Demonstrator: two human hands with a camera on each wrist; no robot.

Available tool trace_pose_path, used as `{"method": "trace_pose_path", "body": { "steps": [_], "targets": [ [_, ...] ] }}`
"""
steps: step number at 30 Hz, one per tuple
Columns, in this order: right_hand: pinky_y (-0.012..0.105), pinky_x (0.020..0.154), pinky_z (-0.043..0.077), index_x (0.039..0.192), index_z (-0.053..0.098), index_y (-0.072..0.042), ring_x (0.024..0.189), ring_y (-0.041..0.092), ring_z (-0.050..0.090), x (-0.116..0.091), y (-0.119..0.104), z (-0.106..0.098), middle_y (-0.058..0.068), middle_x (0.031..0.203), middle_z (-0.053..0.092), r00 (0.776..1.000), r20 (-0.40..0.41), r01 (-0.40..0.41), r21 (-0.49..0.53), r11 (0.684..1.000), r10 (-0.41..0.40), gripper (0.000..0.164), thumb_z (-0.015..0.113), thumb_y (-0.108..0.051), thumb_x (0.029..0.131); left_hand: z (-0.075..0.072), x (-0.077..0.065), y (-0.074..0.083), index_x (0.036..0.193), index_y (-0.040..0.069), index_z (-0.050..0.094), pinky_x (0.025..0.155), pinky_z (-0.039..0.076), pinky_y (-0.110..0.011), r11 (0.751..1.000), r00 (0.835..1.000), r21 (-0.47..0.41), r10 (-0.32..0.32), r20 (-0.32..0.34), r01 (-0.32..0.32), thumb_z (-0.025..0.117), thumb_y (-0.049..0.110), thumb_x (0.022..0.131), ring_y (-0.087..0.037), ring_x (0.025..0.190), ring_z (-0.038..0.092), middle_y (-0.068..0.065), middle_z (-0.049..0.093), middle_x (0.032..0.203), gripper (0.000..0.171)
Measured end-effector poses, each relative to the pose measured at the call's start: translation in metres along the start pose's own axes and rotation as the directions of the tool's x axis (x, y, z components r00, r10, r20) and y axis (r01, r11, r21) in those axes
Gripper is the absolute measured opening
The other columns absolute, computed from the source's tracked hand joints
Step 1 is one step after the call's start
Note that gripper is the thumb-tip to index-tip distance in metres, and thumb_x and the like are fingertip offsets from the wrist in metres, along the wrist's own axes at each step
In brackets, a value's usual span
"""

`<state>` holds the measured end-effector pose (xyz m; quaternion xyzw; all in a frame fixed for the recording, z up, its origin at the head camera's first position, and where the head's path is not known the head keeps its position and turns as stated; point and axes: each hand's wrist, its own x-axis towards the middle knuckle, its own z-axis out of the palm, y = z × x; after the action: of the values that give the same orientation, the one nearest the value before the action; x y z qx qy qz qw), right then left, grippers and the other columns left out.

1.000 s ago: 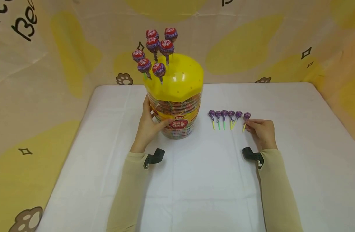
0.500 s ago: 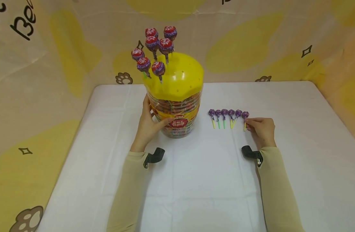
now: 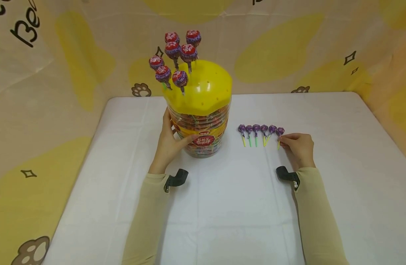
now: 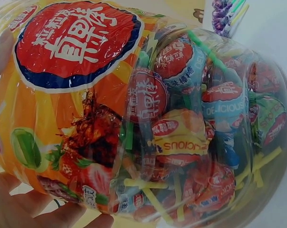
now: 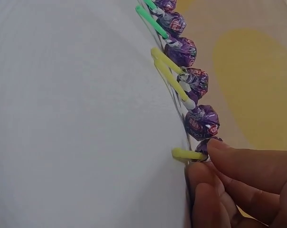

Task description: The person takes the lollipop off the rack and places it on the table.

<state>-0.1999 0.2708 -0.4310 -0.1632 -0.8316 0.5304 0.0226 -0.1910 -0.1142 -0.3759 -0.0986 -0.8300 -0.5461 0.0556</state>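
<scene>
White cloth (image 3: 229,221) lies beneath our work: our right hand (image 3: 299,145) pinches a lolly (image 3: 280,130) just below its head (light and stiff, we judge; good hold), beside five others (image 3: 256,127); our left hand (image 3: 169,143) grips the tub (image 3: 203,119), probably heavy, slick.

“真果棒” in white on jar (image 4: 77,42), “DELICIOUS” on a blue wrapper (image 4: 224,109) inside, “Be…” in black on backdrop (image 3: 43,42)

Sleeved arms (image 3: 145,217) reach forward, left grip (image 3: 169,145) curved, right grip (image 3: 299,146) pinching.
</scene>
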Motion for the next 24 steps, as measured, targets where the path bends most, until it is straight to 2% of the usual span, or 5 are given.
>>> {"method": "trace_pose_path", "body": {
  "steps": [5,13,17,20,24],
  "targets": [
    [0.012,0.061,0.052,0.106,0.061,0.018,0.057,-0.003,0.063,-0.002,0.000,-0.001,-0.019,0.058,0.062,1.000,0.014,0.012,0.058,0.998,-0.013,0.035,0.069,-0.010,0.086,-0.001,0.000,0.000,0.152,0.023,0.001,0.110,0.026,-0.052,1.000,1.000,-0.007,-0.001,-0.001,0.001,0.075,0.023,0.082,-0.028,0.139,0.022,-0.005,0.015,0.155,0.101],
    [0.006,0.067,0.047,0.108,0.063,0.014,0.062,-0.006,0.062,-0.007,-0.006,-0.008,-0.023,0.060,0.062,1.000,0.000,0.025,-0.012,1.000,-0.025,0.038,0.071,-0.015,0.085,-0.001,-0.001,0.001,0.152,0.023,0.001,0.110,0.025,-0.053,1.000,1.000,-0.004,-0.005,-0.001,0.005,0.075,0.023,0.082,-0.028,0.140,0.022,-0.005,0.016,0.155,0.101],
    [0.011,0.066,0.052,0.099,0.067,0.009,0.065,-0.002,0.064,-0.010,-0.011,-0.011,-0.019,0.067,0.063,0.999,0.007,0.043,0.116,0.992,-0.044,0.022,0.070,-0.007,0.085,-0.001,-0.001,0.002,0.152,0.022,0.001,0.110,0.026,-0.051,1.000,1.000,-0.006,-0.008,0.001,0.008,0.076,0.022,0.081,-0.029,0.139,0.022,-0.006,0.017,0.155,0.103],
    [0.015,0.064,0.054,0.087,0.072,0.001,0.065,0.002,0.065,-0.012,-0.016,-0.012,-0.012,0.070,0.066,0.998,0.016,0.054,0.251,0.966,-0.060,0.005,0.069,-0.001,0.084,-0.001,-0.002,0.003,0.152,0.021,0.002,0.110,0.027,-0.051,1.000,1.000,-0.010,-0.007,0.001,0.007,0.076,0.022,0.080,-0.029,0.139,0.022,-0.006,0.016,0.155,0.103],
    [0.015,0.066,0.054,0.091,0.071,0.002,0.068,0.005,0.065,-0.015,-0.024,-0.012,-0.011,0.073,0.068,0.996,0.016,0.078,0.264,0.961,-0.085,0.009,0.068,-0.004,0.085,-0.001,-0.002,0.003,0.152,0.022,0.002,0.110,0.027,-0.049,1.000,1.000,-0.010,-0.005,-0.001,0.005,0.076,0.023,0.081,-0.029,0.139,0.023,-0.005,0.017,0.155,0.103]
  ]
}}
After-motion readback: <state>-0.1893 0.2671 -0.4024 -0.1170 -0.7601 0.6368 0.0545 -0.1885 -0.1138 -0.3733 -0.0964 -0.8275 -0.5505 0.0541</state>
